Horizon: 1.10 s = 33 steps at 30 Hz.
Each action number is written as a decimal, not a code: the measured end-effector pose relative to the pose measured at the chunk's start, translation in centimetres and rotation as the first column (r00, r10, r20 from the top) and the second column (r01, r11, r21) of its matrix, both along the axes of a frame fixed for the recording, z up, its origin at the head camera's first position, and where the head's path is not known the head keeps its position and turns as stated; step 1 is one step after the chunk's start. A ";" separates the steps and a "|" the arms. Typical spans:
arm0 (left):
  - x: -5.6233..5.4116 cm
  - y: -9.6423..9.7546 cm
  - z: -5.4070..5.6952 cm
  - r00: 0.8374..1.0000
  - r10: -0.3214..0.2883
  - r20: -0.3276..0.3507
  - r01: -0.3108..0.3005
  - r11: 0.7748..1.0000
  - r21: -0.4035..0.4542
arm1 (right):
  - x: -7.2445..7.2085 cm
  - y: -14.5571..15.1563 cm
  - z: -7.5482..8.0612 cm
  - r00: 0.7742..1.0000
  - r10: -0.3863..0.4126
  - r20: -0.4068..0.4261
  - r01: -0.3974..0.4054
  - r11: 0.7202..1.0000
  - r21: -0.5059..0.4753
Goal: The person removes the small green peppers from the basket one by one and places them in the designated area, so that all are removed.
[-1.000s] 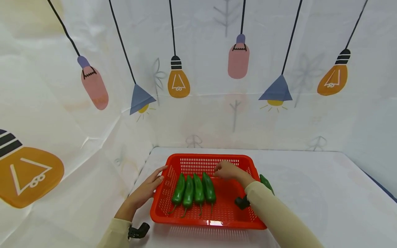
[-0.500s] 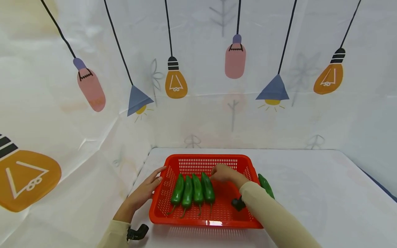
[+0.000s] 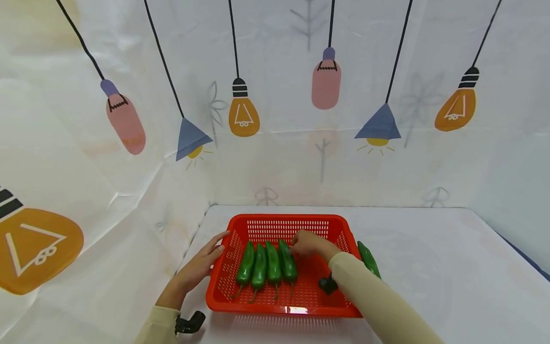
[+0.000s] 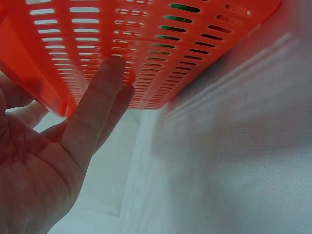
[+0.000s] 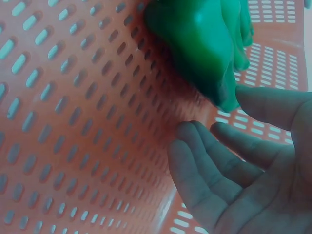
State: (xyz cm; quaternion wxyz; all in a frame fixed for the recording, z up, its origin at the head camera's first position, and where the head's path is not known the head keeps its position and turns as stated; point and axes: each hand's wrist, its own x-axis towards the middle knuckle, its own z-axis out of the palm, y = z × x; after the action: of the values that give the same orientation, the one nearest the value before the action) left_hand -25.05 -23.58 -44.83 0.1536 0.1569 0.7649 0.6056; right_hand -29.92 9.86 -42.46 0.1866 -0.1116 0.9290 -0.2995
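Four green chilies [image 3: 274, 265] are lying in the plastic basket [image 3: 285, 217], a fifth chili [image 3: 368, 260] outside, left hand [image 3: 198, 266] and right hand [image 3: 310, 243] unclenched.

No text, label, brand, number or sign can be read, neither on the wall [image 3: 283, 167] at twelve o'clock nor on the basket [image 3: 311, 289] at six.

Head view: bright, even, diffuse light; white glare on front rim of red plastic basket [image 3: 249, 308]; faint shadow beneath, on white tabletop [image 3: 438, 272]. Left wrist: hazy, soft shadows. Right wrist: dim, teal-tinted; highlight on green chili pepper [image 5: 202, 46].
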 end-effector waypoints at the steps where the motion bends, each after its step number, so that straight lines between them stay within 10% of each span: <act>1: 0.0 0.0 0.0 1.000 0.001 0.001 -0.001 1.000 0.002 | 0.0 0.0 0.0 1.000 0.008 -0.002 -0.008 1.000 0.000; 33: 0.3 0.2 0.4 1.000 0.012 0.004 -0.012 1.000 -0.014 | 0.1 -0.8 -0.7 0.995 -0.004 0.104 0.013 0.996 -0.088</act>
State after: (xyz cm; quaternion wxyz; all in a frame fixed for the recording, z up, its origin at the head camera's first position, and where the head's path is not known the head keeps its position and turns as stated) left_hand -24.76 -23.34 -44.44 0.1528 0.1500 0.7696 0.6016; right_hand -29.84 9.09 -43.12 0.2283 -0.1001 0.9042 -0.3467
